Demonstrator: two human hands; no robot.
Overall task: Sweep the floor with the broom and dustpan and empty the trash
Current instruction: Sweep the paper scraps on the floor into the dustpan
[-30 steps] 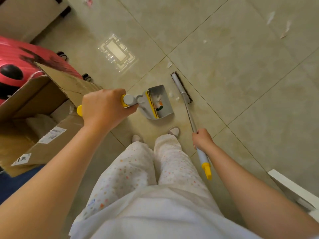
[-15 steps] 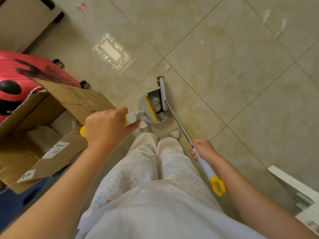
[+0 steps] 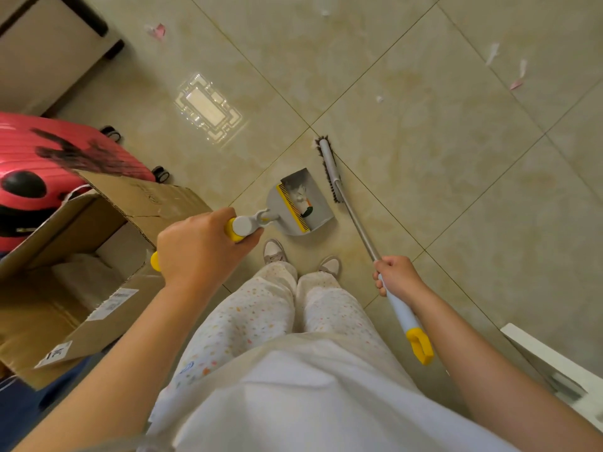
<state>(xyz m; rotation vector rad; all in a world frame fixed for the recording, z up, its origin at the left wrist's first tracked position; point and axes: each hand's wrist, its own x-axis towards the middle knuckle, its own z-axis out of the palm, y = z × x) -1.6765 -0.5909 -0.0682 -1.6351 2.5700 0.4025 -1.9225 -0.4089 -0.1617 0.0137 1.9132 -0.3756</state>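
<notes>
My left hand [image 3: 199,249] grips the yellow-and-grey handle of the grey dustpan [image 3: 318,213], which rests on the tiled floor in front of my feet. White scraps and a dark bit lie inside it beside its yellow comb. My right hand [image 3: 396,277] holds the broom's handle [image 3: 403,313] near its pale grip. The broom head [image 3: 328,168] lies on the floor just right of the dustpan, with a white scrap [image 3: 314,144] at its far tip.
An open cardboard box [image 3: 98,256] stands at my left, a red suitcase [image 3: 49,171] behind it. Paper scraps [image 3: 518,73] lie far right and one pink scrap [image 3: 156,30] far left. A white furniture edge [image 3: 554,360] is at lower right.
The broom head has swung out of the dustpan to the right and further away. The dustpan stays low in front of my feet, with the scraps inside it.
</notes>
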